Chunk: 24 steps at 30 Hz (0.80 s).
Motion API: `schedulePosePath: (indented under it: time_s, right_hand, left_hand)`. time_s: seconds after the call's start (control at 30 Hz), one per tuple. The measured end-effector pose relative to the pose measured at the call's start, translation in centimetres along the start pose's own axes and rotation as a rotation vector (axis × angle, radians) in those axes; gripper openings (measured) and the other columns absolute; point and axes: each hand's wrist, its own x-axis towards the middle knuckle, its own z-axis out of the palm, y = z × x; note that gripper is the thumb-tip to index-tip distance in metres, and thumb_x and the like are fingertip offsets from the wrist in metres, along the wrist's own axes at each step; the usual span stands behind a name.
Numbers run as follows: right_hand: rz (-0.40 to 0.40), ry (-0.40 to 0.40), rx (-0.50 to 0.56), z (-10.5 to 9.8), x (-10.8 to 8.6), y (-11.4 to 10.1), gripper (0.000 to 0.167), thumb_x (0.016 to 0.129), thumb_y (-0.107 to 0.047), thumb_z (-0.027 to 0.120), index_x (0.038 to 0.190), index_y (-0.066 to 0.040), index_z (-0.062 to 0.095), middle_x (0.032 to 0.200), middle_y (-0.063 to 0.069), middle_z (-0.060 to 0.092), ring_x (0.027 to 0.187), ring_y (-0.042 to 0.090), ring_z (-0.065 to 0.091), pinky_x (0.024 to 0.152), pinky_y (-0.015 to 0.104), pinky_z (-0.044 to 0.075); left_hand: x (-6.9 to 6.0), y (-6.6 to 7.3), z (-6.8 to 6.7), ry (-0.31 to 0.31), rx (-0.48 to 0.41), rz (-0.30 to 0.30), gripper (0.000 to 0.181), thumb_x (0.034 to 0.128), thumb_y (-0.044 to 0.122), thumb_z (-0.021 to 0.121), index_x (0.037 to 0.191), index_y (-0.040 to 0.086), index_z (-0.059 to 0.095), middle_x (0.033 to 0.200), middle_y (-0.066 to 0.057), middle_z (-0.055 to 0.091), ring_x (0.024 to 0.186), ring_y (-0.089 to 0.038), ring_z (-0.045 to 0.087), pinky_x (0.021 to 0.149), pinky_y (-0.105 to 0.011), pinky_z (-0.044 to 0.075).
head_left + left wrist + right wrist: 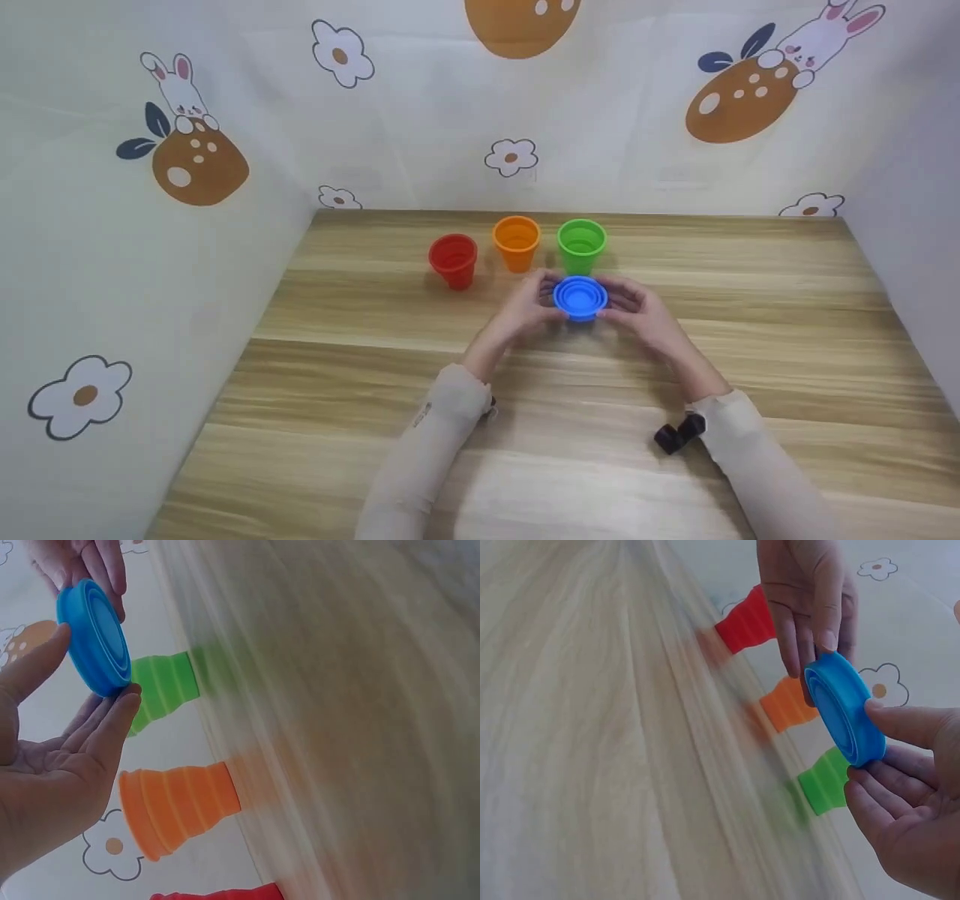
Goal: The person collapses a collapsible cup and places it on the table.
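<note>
A blue collapsible cup [580, 298], folded flat into nested rings, is held above the table between both hands. The left hand [531, 304] pinches its left edge and the right hand [637, 309] its right edge. In the left wrist view the blue cup [94, 637] hangs off the tabletop, the left hand's [64, 742] thumb on one side and fingers on the other. The right wrist view shows the right hand [907, 791] gripping the blue cup [845, 709] the same way. Just behind it stands an expanded green cup [581, 246].
An orange cup [517, 244] and a red cup [454, 261] stand upright and expanded, left of the green one. The wooden table [337, 390] meets a patterned back wall [420, 112]. A black device [679, 434] is at the right wrist.
</note>
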Motion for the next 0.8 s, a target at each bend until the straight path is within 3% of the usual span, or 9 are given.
schedulePosePath:
  time_s: [0.13,0.37,0.5,0.8]
  right_hand:
    - [0.021,-0.009,-0.041,0.0,0.2,0.6,0.061,0.088,0.010,0.063,0.144,0.013,0.038,0.150,0.033,0.040,0.139,0.045,0.042,0.105,0.016,0.046]
    - [0.055,-0.017,-0.139,0.1,0.4,1.1,0.062,0.085,0.011,0.064,0.142,0.016,0.039,0.148,0.036,0.040,0.138,0.049,0.043,0.114,0.040,0.041]
    - [0.068,-0.023,-0.151,0.2,0.5,1.3,0.062,0.085,0.012,0.064,0.141,0.016,0.039,0.147,0.037,0.040,0.137,0.050,0.043,0.115,0.046,0.038]
    - [0.030,-0.049,-0.244,0.4,0.4,1.4,0.060,0.084,0.011,0.067,0.139,0.017,0.043,0.144,0.036,0.045,0.137,0.049,0.044,0.117,0.051,0.036]
  left_hand:
    - [0.5,-0.2,0.4,0.005,0.101,-0.032,0.057,0.0830,-0.007,0.073,0.135,0.001,0.050,0.141,-0.018,0.056,0.135,-0.028,0.052,0.117,-0.037,0.040]
    - [1.1,-0.2,0.9,-0.005,0.374,-0.069,0.070,0.0840,0.004,0.077,0.146,0.005,0.045,0.146,-0.012,0.055,0.138,-0.026,0.050,0.120,-0.039,0.036]
    - [1.3,-0.2,1.0,-0.026,0.518,-0.086,0.068,0.0845,0.011,0.079,0.145,0.006,0.048,0.144,-0.011,0.057,0.136,-0.025,0.051,0.119,-0.039,0.038]
    - [1.5,-0.4,1.2,-0.053,0.646,-0.064,0.059,0.0809,0.013,0.081,0.135,0.003,0.058,0.129,-0.013,0.067,0.122,-0.027,0.061,0.110,-0.039,0.047]
